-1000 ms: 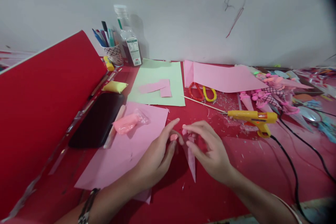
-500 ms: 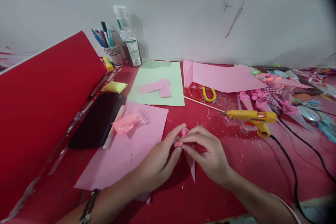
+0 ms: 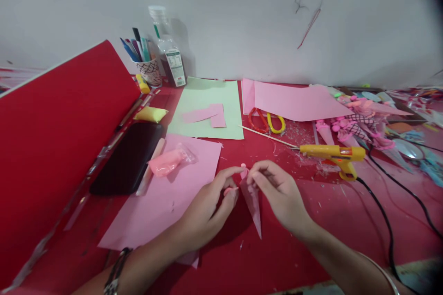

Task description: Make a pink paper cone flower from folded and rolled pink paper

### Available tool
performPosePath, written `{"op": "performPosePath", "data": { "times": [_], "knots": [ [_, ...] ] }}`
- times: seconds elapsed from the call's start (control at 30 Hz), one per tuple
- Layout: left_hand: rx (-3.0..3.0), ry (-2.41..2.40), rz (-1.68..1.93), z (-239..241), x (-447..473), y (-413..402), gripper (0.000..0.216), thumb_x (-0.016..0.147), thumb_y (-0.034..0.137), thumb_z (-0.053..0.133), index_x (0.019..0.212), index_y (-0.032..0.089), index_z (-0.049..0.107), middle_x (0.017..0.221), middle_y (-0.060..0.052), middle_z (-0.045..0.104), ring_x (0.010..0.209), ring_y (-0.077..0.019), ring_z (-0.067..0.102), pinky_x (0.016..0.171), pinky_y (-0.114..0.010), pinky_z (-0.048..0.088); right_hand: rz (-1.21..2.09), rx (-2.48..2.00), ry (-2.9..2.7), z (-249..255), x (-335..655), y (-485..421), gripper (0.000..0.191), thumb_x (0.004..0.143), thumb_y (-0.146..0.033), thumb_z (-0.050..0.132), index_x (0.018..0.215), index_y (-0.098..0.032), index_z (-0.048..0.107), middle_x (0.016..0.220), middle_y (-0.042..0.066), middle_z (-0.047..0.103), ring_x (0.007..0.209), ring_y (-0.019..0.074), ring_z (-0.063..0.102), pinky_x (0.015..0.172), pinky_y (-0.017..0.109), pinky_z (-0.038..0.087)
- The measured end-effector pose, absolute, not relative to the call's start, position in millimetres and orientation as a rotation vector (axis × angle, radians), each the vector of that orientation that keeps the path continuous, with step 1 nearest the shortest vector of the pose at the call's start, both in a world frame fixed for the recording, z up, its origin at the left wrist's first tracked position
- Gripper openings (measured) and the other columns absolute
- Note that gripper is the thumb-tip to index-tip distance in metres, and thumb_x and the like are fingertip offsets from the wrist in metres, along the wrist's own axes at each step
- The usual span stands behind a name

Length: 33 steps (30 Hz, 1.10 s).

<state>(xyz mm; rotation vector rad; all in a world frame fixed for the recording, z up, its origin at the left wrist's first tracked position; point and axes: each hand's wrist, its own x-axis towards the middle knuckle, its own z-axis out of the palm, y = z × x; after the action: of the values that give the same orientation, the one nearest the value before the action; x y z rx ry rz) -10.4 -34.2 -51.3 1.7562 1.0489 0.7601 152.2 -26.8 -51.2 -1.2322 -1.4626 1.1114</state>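
Along the left side of the red worktop [image 3: 270, 258] a red board [image 3: 69, 124] slants up. Beside it a dark phone-like slab [image 3: 128, 161] lies flat, its lower right corner near the pink sheet [image 3: 155, 214]. A clear packet of peach-pink clay [image 3: 168, 163] rests near that sheet's far edge, probably put there to be within the left arm's reach.

Right of the sheet, the left hand [image 3: 209, 203] curls inward, thumb and fingers closed round a small clay lump [image 3: 228, 190]; its forefinger stretches to the wide end of the pink paper cone [image 3: 254, 209], seemingly to steady it. The cone sits midway between the hands, its wide end towards the wall and its point towards the worktop's near edge, which likely leaves the mouth open to both hands. Whether it lies fully on the surface is unclear.

The right hand [image 3: 284, 196] comes in at the cone's right side, fingertips narrow and bunched; whether they pinch anything cannot be told.

Further right, a yellow glue gun [image 3: 325, 151] lies with its nozzle pointing left, and its cord runs towards the near right corner, perhaps to stay clear of the hands. Decorated cones [image 3: 367, 124] are heaped towards the far right corner.
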Motion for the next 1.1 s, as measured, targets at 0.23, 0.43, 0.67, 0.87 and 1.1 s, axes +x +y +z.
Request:
{"op": "performPosePath", "data": {
  "times": [0.23, 0.43, 0.67, 0.87, 1.1],
  "knots": [
    [1.831, 1.095, 0.727, -51.4, -13.7, -32.8, 0.021, 0.086, 0.017, 0.025, 0.094, 0.017, 0.044, 0.063, 0.003, 0.044, 0.055, -0.01, 0.041, 0.054, -0.022, 0.034, 1.134, -1.239, -1.207, -55.7, 158.8, -18.6, 0.005, 0.08, -0.024, 0.05, 0.08, -0.019, 0.053, 0.069, -0.002, 0.057, 0.062, 0.0083, 0.053, 0.058, 0.02, 0.044],
    [2.06, 1.186, 0.428, -52.3, -12.9, -29.6, 0.028, 0.087, 0.029, 0.031, 0.068, 0.017, 0.048, 0.056, 0.004, 0.048, 0.051, -0.0095, 0.043, 0.05, -0.021, 0.029, 1.15, -1.252, -1.07, -66.7, 159.3, -15.0, 0.006, 0.077, -0.024, 0.054, 0.081, -0.02, 0.055, 0.072, -0.002, 0.054, 0.066, 0.0081, 0.052, 0.062, 0.019, 0.042],
    [2.432, 1.247, 0.21, -61.6, -4.8, -33.5, 0.034, 0.082, 0.043, 0.039, 0.065, 0.018, 0.054, 0.057, -0.001, 0.059, 0.052, -0.0156, 0.051, 0.049, -0.025, 0.027, 1.402, -1.153, -0.831, -72.2, 146.7, -19.1, 0.006, 0.075, -0.025, 0.055, 0.076, -0.02, 0.053, 0.07, -0.003, 0.051, 0.068, 0.0093, 0.05, 0.067, 0.023, 0.041],
    [2.349, 1.326, 0.217, -58.1, -1.0, -35.4, 0.036, 0.08, 0.05, 0.039, 0.077, 0.018, 0.054, 0.066, -0.002, 0.062, 0.057, -0.0189, 0.054, 0.051, -0.027, 0.032, 1.528, -0.94, -0.662, -64.9, 142.0, -20.2, 0.007, 0.073, -0.024, 0.058, 0.071, -0.02, 0.053, 0.068, -0.004, 0.049, 0.067, 0.0095, 0.049, 0.074, 0.028, 0.041],
    [2.285, 1.39, 0.28, -59.7, -2.0, -36.1, 0.039, 0.08, 0.046, 0.043, 0.101, 0.015, 0.048, 0.084, -0.006, 0.062, 0.07, -0.0227, 0.057, 0.057, -0.031, 0.038, 1.514, -0.911, -0.739, -63.2, 145.6, -20.0, 0.004, 0.076, -0.022, 0.055, 0.073, -0.02, 0.057, 0.07, -0.003, 0.052, 0.067, 0.0083, 0.048, 0.076, 0.025, 0.04]
  ]
}}
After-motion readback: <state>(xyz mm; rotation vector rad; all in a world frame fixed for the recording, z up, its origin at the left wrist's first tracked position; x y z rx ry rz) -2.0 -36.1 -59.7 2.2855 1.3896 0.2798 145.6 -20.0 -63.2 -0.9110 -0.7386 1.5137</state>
